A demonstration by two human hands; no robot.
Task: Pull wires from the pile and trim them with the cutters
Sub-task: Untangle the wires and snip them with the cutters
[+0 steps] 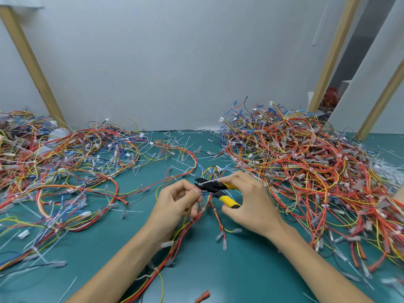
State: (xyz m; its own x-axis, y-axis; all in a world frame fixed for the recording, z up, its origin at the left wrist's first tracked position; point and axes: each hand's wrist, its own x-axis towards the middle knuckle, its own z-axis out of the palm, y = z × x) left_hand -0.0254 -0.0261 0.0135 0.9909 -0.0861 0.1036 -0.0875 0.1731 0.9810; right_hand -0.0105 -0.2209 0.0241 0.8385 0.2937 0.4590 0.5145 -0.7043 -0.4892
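My right hand [251, 202] grips the cutters [218, 190], which have yellow handles and black jaws. The jaws point left and sit against a white cable tie on a wire bundle [192, 224]. My left hand [177, 202] pinches that bundle of red, yellow and black wires just left of the jaws. The bundle trails down toward me across the green table [240, 270]. A tall pile of red, orange, yellow and blue wires [295, 154] lies to the right. A flatter pile of wires [65, 167] spreads over the left side.
A grey wall [175, 62] stands behind the table, with slanted wooden posts at the left [30, 62] and right [332, 53]. White cable tie offcuts [384, 169] are heaped at the far right. Loose ties and clear connectors litter the table between the piles.
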